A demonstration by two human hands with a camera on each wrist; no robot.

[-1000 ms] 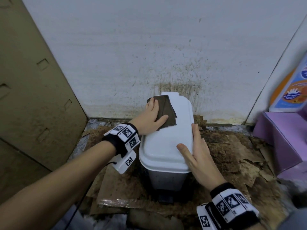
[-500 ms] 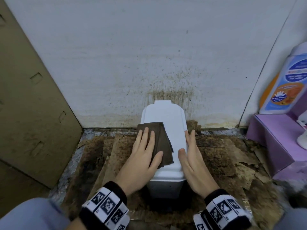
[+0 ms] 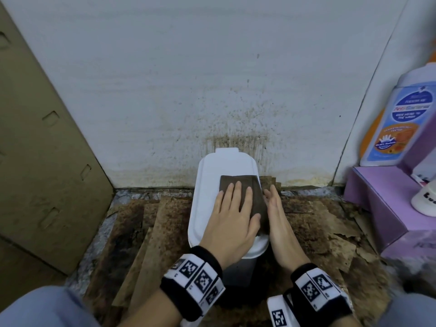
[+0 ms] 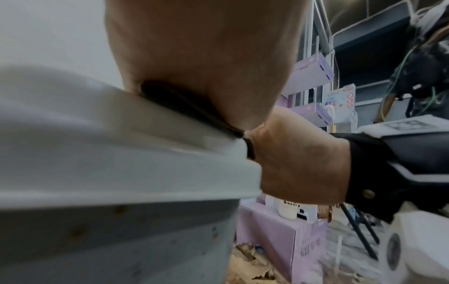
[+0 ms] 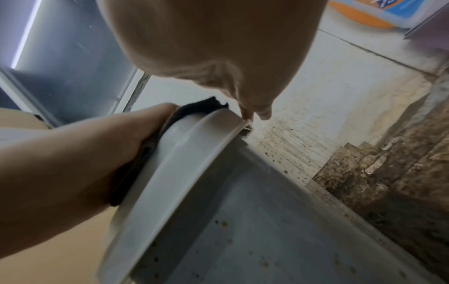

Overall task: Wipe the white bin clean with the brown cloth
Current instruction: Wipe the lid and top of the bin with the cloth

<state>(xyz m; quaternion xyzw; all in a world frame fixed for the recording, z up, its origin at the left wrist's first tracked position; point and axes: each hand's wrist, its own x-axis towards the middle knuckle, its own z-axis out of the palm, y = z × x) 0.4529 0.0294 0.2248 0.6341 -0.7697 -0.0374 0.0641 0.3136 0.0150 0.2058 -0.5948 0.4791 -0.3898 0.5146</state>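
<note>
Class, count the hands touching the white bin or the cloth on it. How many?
2. The left hand presses flat on the brown cloth on the bin lid; the right hand rests against the lid's right edge.

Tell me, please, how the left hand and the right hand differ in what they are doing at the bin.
The left hand lies flat on top of the bin lid, pressing the brown cloth; the right hand stands edge-on against the lid's right side. The left hand covers cloth, while the right shows none under it. Both have straight fingers and wear marker wristbands.
</note>
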